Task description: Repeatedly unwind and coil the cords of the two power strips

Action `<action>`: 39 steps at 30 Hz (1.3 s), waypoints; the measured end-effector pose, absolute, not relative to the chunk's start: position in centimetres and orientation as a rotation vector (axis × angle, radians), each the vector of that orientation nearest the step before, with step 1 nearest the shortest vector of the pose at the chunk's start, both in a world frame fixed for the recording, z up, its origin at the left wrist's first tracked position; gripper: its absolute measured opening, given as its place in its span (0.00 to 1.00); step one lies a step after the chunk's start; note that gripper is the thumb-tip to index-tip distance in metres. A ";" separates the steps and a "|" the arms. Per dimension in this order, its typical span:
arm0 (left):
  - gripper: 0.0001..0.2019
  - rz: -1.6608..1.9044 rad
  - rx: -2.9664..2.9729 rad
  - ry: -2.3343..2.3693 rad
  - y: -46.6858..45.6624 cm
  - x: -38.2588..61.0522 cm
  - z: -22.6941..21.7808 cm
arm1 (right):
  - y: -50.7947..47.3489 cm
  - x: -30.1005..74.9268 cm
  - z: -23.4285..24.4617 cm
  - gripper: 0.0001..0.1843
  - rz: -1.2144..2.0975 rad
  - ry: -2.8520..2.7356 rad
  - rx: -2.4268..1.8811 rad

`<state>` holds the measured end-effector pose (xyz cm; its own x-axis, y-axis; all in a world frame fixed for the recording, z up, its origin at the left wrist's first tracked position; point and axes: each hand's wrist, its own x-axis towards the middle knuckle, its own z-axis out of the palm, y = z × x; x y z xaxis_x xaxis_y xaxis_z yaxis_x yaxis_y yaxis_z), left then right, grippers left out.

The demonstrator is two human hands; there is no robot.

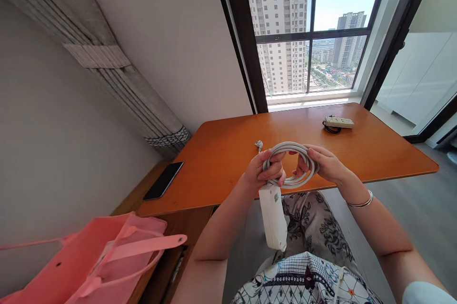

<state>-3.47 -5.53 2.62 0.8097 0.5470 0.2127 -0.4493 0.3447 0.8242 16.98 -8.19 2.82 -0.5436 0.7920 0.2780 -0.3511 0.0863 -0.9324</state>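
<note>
A wooden table (221, 151) with an orange-brown top and rounded corners stood against a tall dark-framed window (310, 32), through which high-rise blocks showed under a bright sky. Over the table's near edge, both hands held a coiled cable (291, 146). The left hand (262, 170) was curled closed around the coil's left side, and the right hand (323, 163) was closed on its right side, fingers wrapped over the loops. A white power strip (273, 218) hung from the coil below the table's edge, above the person's lap. The cable's plug (259, 145) lay on the table just behind the left hand. A second power strip (339, 122) rested at the table's far side, near the window. Left of the table, a dark phone (163, 180) lay on a lower wooden ledge, and a pink bag (107, 261) sat below that. Plain pale walls rose to the table's left.
</note>
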 end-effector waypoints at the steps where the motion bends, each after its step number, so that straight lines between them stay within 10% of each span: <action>1: 0.19 0.668 0.992 0.116 -5.5 -3.4 2.5 | -8.1 16.8 2.7 0.26 1.662 -1.392 -0.438; 39: 0.23 0.666 0.810 0.281 -6.0 -1.8 3.3 | -6.9 15.6 2.4 0.23 1.635 -1.093 -0.574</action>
